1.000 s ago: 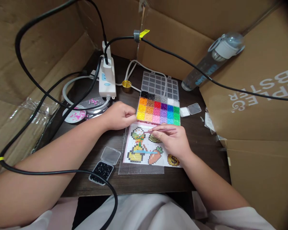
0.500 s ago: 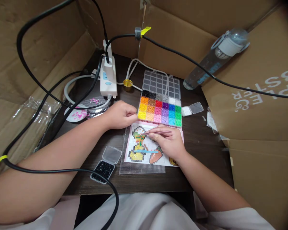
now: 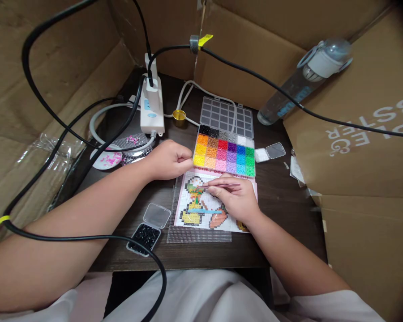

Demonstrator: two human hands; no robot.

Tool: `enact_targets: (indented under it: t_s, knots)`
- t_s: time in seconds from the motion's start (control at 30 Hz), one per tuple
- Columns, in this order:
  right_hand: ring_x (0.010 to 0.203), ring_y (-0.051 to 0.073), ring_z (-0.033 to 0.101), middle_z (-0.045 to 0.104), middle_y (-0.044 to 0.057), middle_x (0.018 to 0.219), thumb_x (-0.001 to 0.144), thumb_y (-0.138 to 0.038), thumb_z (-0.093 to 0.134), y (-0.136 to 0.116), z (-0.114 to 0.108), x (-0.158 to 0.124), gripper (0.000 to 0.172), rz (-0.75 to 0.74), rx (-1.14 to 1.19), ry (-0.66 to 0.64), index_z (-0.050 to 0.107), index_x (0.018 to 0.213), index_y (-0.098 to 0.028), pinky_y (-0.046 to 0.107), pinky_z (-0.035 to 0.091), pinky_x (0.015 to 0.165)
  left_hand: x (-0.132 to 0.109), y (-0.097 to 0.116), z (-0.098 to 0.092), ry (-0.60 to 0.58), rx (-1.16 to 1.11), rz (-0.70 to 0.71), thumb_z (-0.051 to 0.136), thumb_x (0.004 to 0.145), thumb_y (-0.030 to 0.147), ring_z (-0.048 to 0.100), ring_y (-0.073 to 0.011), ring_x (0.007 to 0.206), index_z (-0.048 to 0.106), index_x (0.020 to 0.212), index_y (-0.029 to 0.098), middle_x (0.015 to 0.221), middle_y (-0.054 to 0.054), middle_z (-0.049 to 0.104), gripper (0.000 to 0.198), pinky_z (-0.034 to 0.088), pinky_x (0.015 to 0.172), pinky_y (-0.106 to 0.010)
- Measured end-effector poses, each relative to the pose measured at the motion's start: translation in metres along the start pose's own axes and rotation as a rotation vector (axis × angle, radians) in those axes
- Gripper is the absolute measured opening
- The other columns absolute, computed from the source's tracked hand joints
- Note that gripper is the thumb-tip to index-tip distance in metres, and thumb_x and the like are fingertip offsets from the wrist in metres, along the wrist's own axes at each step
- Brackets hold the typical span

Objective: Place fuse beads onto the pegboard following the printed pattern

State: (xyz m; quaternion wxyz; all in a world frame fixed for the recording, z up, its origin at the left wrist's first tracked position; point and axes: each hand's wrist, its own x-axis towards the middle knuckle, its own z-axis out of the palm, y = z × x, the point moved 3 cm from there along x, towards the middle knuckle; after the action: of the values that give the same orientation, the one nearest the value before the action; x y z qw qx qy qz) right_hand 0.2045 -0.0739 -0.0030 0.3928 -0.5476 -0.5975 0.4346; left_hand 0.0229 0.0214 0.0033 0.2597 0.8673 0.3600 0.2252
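My right hand [image 3: 237,197] pinches a pair of pinkish tweezers [image 3: 226,185], tips pointing left over the upper figure on the printed bead pattern sheet [image 3: 206,219]. Whether a bead sits in the tips is too small to tell. A clear pegboard [image 3: 201,236] shows along the sheet's left and lower sides. My left hand [image 3: 173,159] is closed, its fingertips at the left edge of the bead box [image 3: 231,154], whose compartments hold beads sorted by colour. Whatever those fingers hold, if anything, is hidden.
Black beads fill a small lidded case [image 3: 143,237] at front left; a white one [image 3: 262,155] lies right. A power strip [image 3: 152,107], gold cup [image 3: 179,117] and bottle [image 3: 304,85] stand behind. Black cables [image 3: 87,238] cross over my left arm. Cardboard walls [image 3: 242,67] surround the table.
The view has shifted very slightly. Both hands stay nearly in place, with the tweezer tips over the same upper figure.
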Motion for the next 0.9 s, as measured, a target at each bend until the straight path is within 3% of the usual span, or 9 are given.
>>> enact_targets:
  t_s: [0.9]
  knots:
    - [0.077,0.018,0.068,0.075,0.004,0.081,0.078,-0.023,0.071,-0.0005,-0.0003,0.0004,0.009,-0.036,-0.011,-0.008,0.079,0.083,-0.026,0.033,0.056,0.073,0.0001,-0.0001,-0.0002,0.007,-0.003,0.004,0.049,0.070,0.020,0.023,-0.0057,0.044,0.027,0.045,0.017,0.043,0.006,0.023,0.033,0.018,0.047,-0.025]
